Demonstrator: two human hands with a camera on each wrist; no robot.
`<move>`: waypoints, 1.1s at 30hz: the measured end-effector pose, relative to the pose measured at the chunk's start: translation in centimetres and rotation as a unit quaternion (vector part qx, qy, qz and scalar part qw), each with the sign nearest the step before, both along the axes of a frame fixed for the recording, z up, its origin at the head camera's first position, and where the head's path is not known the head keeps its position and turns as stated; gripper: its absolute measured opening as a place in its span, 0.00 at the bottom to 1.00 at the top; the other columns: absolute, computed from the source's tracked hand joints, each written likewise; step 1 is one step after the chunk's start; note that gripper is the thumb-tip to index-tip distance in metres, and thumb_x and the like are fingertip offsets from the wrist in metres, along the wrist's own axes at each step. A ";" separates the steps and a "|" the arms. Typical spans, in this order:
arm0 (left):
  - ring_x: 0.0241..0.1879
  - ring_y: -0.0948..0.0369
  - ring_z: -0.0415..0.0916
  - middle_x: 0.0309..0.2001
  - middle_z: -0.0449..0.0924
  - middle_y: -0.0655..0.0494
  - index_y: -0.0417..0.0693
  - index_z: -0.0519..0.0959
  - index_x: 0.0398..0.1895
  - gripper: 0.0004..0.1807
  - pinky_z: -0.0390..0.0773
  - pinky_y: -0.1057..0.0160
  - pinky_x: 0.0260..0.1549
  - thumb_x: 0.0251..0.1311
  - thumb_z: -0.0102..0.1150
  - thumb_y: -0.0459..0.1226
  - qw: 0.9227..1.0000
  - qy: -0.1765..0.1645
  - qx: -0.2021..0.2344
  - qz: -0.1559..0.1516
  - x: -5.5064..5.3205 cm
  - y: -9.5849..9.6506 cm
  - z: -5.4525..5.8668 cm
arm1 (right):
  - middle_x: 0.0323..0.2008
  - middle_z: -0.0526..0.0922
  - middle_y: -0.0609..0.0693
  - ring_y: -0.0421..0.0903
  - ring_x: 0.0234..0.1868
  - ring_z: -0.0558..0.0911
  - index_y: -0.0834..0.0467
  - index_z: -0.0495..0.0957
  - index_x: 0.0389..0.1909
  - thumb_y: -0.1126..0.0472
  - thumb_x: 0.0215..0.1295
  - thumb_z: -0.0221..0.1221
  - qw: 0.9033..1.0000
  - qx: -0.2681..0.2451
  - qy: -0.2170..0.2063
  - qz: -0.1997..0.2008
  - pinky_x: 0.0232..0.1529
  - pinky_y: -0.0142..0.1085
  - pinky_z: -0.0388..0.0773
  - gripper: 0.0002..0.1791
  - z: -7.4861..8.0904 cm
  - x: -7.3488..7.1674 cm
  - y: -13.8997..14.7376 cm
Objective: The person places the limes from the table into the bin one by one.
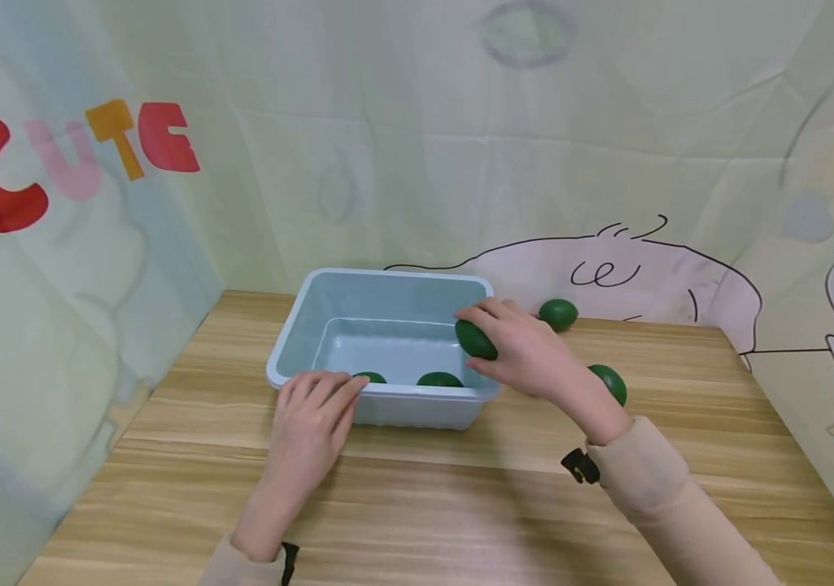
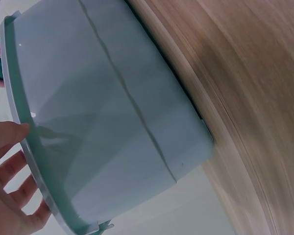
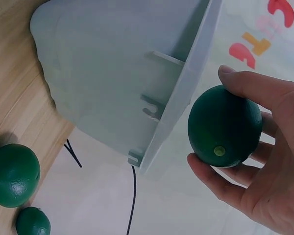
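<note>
My right hand (image 1: 522, 346) holds a dark green lime (image 1: 476, 339) over the right end of a pale blue plastic bin (image 1: 395, 407). In the right wrist view, thumb and fingertips pinch the held lime (image 3: 224, 126) beside the bin's rim, its pale stem spot showing. At the bin's front left corner my left hand (image 1: 310, 419) grips the rim, fingers bent over the edge. The left wrist view shows the thumb at the rim (image 2: 27, 139). Inside, along the near wall, two limes (image 1: 440, 380) are partly hidden by that wall and the left hand.
On the wooden table (image 1: 417, 505), right of the bin, lie two more limes: one lime (image 1: 558, 314) near the back edge, another lime (image 1: 609, 384) partly behind the right forearm. A printed cloth backdrop (image 1: 402, 163) closes off the back and sides.
</note>
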State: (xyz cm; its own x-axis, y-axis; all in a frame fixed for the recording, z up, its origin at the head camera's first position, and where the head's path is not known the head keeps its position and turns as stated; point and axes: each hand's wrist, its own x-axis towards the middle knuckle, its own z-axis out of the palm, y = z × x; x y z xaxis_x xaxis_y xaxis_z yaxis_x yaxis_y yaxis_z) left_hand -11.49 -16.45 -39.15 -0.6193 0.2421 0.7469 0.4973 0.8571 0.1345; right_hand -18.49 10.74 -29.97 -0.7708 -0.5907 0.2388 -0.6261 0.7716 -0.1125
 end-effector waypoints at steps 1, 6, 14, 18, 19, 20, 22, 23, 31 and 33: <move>0.43 0.53 0.72 0.38 0.82 0.54 0.52 0.81 0.43 0.13 0.67 0.52 0.49 0.51 0.62 0.34 1.000 0.001 0.000 0.000 0.0 0.0 0.0 | 0.53 0.73 0.48 0.47 0.49 0.74 0.48 0.67 0.59 0.49 0.54 0.62 1.000 0.002 -0.001 0.002 0.43 0.42 0.77 0.30 0.0 -0.1 -0.1; 0.42 0.53 0.72 0.38 0.82 0.54 0.52 0.81 0.43 0.13 0.67 0.52 0.49 0.52 0.61 0.34 1.000 0.004 0.001 -0.002 -0.1 -0.1 0.0 | 0.54 0.73 0.47 0.48 0.49 0.74 0.48 0.67 0.59 0.49 0.54 0.62 1.000 0.006 -0.005 0.008 0.42 0.42 0.77 0.30 0.1 -0.5 -0.5; 0.43 0.53 0.72 0.38 0.82 0.54 0.52 0.81 0.43 0.13 0.66 0.52 0.49 0.52 0.60 0.34 1.000 0.000 0.003 -0.001 0.0 -0.1 0.0 | 0.52 0.73 0.47 0.47 0.48 0.75 0.49 0.69 0.58 0.48 0.51 0.64 0.999 0.017 0.014 0.038 0.41 0.40 0.78 0.31 -0.3 -1.2 -1.3; 0.43 0.53 0.72 0.38 0.82 0.54 0.52 0.82 0.42 0.13 0.67 0.52 0.49 0.52 0.60 0.34 1.000 0.004 0.004 -0.004 0.0 -0.1 0.1 | 0.52 0.73 0.48 0.47 0.48 0.76 0.49 0.69 0.58 0.48 0.51 0.64 0.999 0.023 0.004 0.043 0.43 0.40 0.77 0.31 -0.5 -1.5 -1.8; 0.42 0.53 0.72 0.38 0.82 0.53 0.52 0.82 0.42 0.13 0.67 0.52 0.49 0.52 0.61 0.34 1.000 0.006 0.005 -0.005 0.0 -0.1 0.0 | 0.52 0.73 0.48 0.47 0.48 0.76 0.50 0.69 0.58 0.48 0.52 0.64 0.999 0.025 0.001 0.045 0.44 0.40 0.77 0.31 -0.5 -1.5 -1.9; 0.42 0.53 0.72 0.38 0.82 0.53 0.52 0.82 0.42 0.13 0.67 0.52 0.49 0.52 0.61 0.34 1.000 0.006 0.005 -0.006 0.0 -0.1 0.0 | 0.53 0.73 0.48 0.47 0.49 0.76 0.50 0.69 0.58 0.48 0.52 0.64 0.999 0.026 -0.001 0.046 0.45 0.40 0.77 0.31 -0.5 -1.5 -2.0; 0.42 0.53 0.72 0.38 0.82 0.54 0.52 0.82 0.42 0.13 0.67 0.52 0.49 0.52 0.61 0.34 1.000 0.005 0.005 -0.005 0.0 -0.1 0.0 | 0.53 0.73 0.48 0.48 0.50 0.75 0.50 0.69 0.58 0.49 0.52 0.64 0.998 0.028 -0.005 0.050 0.46 0.41 0.77 0.31 -0.4 -1.6 -2.2; 0.42 0.53 0.72 0.38 0.82 0.54 0.52 0.82 0.42 0.13 0.67 0.52 0.49 0.52 0.61 0.34 1.000 0.004 0.005 -0.005 0.0 -0.1 -0.1 | 0.53 0.73 0.48 0.48 0.50 0.75 0.50 0.69 0.58 0.49 0.52 0.64 0.998 0.029 -0.007 0.053 0.46 0.41 0.77 0.31 -0.4 -1.6 -2.3; 0.42 0.53 0.72 0.38 0.82 0.54 0.52 0.82 0.42 0.13 0.67 0.52 0.48 0.52 0.61 0.34 1.000 0.008 0.004 -0.003 0.0 -0.1 0.0 | 0.53 0.74 0.47 0.47 0.51 0.74 0.48 0.69 0.57 0.48 0.52 0.64 0.996 0.055 -0.012 0.064 0.43 0.40 0.79 0.31 -0.2 -1.8 -3.1; 0.42 0.53 0.72 0.38 0.82 0.54 0.52 0.82 0.42 0.13 0.67 0.52 0.48 0.52 0.61 0.34 1.000 0.008 0.005 -0.004 0.0 0.0 0.0 | 0.52 0.74 0.47 0.47 0.50 0.74 0.48 0.69 0.58 0.48 0.52 0.64 0.995 0.068 -0.017 0.067 0.43 0.40 0.79 0.31 -0.2 -1.9 -3.3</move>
